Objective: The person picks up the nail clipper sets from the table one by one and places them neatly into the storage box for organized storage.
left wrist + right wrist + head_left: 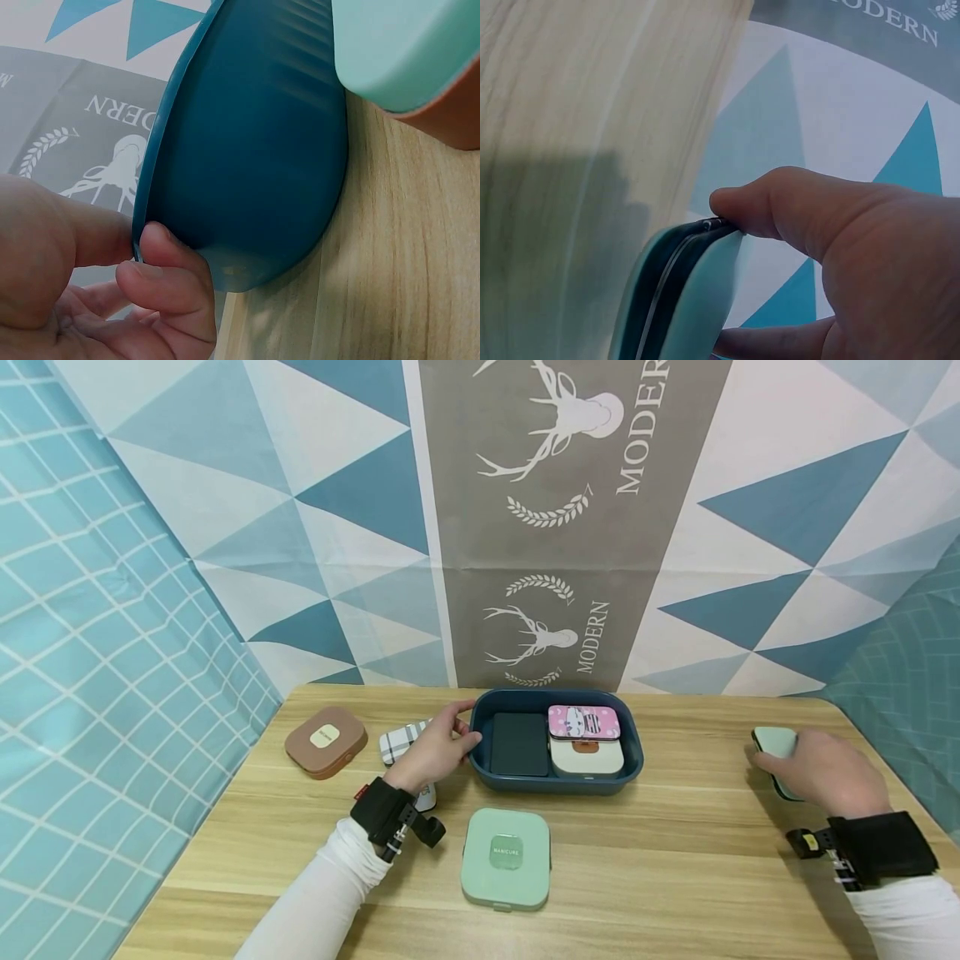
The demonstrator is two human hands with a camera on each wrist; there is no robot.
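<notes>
My left hand [438, 745] pinches the left rim of a dark blue plastic basin [558, 785], thumb and fingers on either side of its wall in the left wrist view. Inside the basin lie a flat black case [519, 745], a cream case [587, 760] and, partly over it, a pink cartoon tin [583, 722]. Far to the right, my right hand [840, 772] grips a mint-green case [776, 742] by its edges. The right wrist view shows this case [705, 289] tilted, with dark sides and a thin metal line between its mint faces.
A green case marked MANICURE [506, 860] lies in front of the basin. To the left sit a brown case [326, 743] and a plaid case [401, 741], the latter partly behind my left hand. A patterned cloth [540, 568] hangs behind the wooden table [675, 877].
</notes>
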